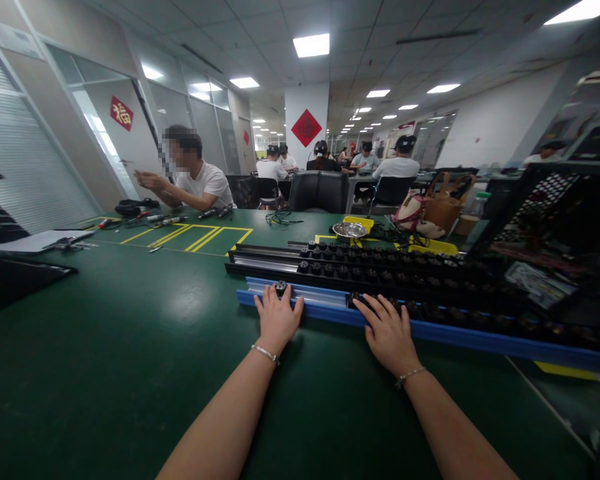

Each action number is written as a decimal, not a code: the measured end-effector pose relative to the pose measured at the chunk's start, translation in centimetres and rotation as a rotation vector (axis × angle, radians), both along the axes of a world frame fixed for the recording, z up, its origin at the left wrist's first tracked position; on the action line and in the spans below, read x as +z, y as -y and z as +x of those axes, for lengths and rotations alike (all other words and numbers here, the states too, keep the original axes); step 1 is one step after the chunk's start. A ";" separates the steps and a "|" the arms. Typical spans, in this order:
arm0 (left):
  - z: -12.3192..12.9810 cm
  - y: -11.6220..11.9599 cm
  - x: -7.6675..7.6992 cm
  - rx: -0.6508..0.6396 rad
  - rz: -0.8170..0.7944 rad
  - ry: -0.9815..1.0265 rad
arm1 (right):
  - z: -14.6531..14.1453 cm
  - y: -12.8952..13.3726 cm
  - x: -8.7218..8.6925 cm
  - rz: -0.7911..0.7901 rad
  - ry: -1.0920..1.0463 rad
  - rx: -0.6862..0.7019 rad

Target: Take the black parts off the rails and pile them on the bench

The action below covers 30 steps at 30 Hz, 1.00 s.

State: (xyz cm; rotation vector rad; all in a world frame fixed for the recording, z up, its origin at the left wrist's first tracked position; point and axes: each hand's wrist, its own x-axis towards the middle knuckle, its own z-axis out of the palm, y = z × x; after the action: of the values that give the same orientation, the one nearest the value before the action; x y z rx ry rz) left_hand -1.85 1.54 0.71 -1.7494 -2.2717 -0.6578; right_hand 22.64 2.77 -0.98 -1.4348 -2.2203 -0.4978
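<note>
My left hand [278, 316] lies on the near blue rail [460, 337], fingers spread, with the fingertips around one small black part [281, 287] at the rail's left end. My right hand [387, 330] rests flat on the same rail farther right, fingers apart and touching the row of black parts [430, 312] seated in it. Two black rails [260, 259] filled with more black parts lie just behind. I cannot tell whether the left fingers grip the part.
A metal bowl [349, 230] sits on a yellow tray behind the rails. Bags [440, 207] and a dark crate [555, 213] stand at the right. A seated person [195, 177] works at the far left of the green table [130, 347], with tools and papers [37, 241] nearby.
</note>
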 end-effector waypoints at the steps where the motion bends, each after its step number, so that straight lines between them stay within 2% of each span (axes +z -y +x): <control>1: -0.1 0.0 0.0 0.005 -0.001 0.005 | 0.0 0.0 0.0 0.000 0.001 -0.002; 12: -0.5 0.0 0.3 0.038 0.027 -0.057 | 0.3 -0.4 -0.5 0.006 0.042 -0.025; 30: -1.5 -0.1 0.1 0.048 0.024 -0.052 | 0.1 -0.2 -0.1 -0.024 0.028 -0.028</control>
State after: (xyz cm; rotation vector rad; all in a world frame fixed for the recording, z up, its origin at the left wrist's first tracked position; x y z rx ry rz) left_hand -3.32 1.66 0.76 -1.6761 -2.2538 -0.6209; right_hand 22.79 3.00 -1.05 -1.4821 -2.2374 -0.5050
